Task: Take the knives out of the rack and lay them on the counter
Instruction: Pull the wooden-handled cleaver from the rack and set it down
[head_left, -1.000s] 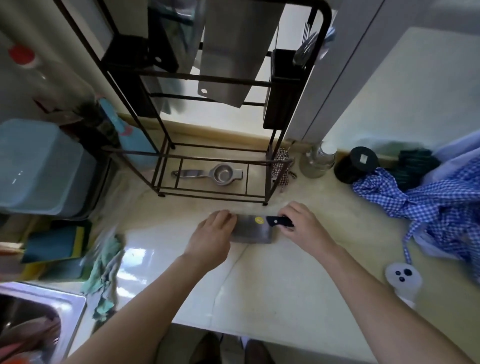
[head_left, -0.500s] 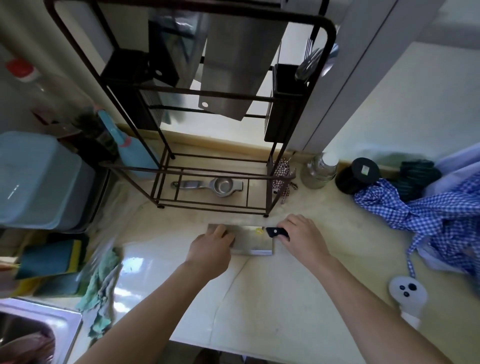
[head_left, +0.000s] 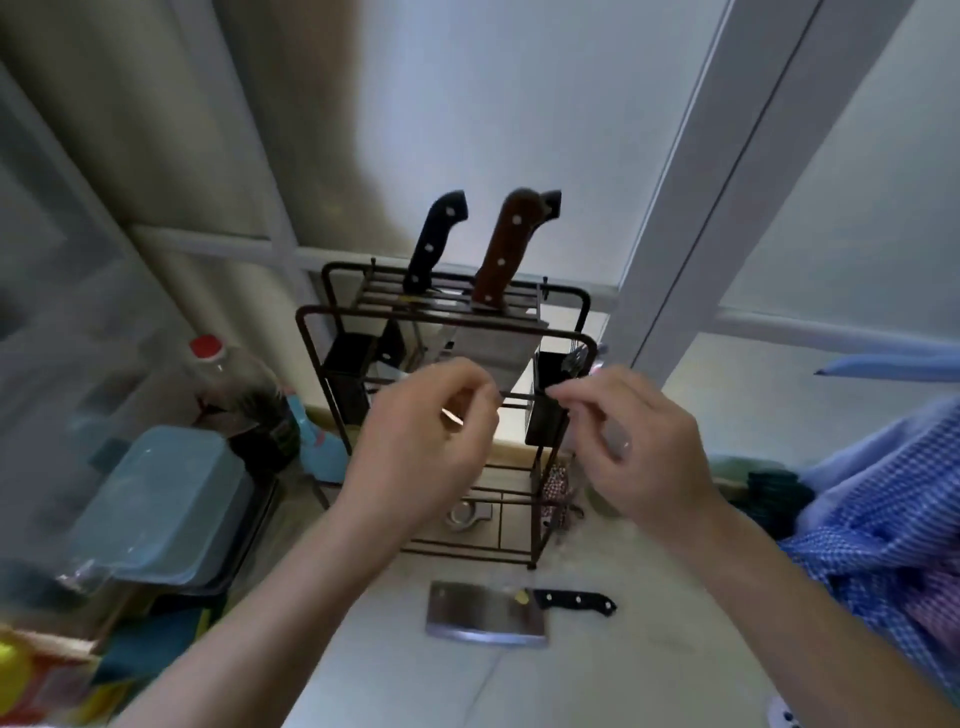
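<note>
Two knives remain in the rack (head_left: 311, 332): a black-handled knife (head_left: 434, 241) and a brown-handled knife (head_left: 503, 254), both standing handle-up in the top slots, blades hanging down inside the wire frame. One cleaver (head_left: 485, 616) with a black handle lies flat on the tabletop (head_left: 649, 649), just in front of the rack base, handle pointing to the person's right.

Left hand (head_left: 421, 441): raised in front of the rack's mid-level, fingers curled loosely inward, holding nothing. Right hand (head_left: 639, 441): raised at the same height beside the rack's right side, fingers partly curled, thumb and forefinger near each other, holding nothing. Both hands are well above the cleaver and below the two handles.

Left of the rack stand a bottle (head_left: 234, 395) with a red cap and a blue-lidded container (head_left: 161, 504). A blue checked cloth (head_left: 883, 519) lies at the right.
</note>
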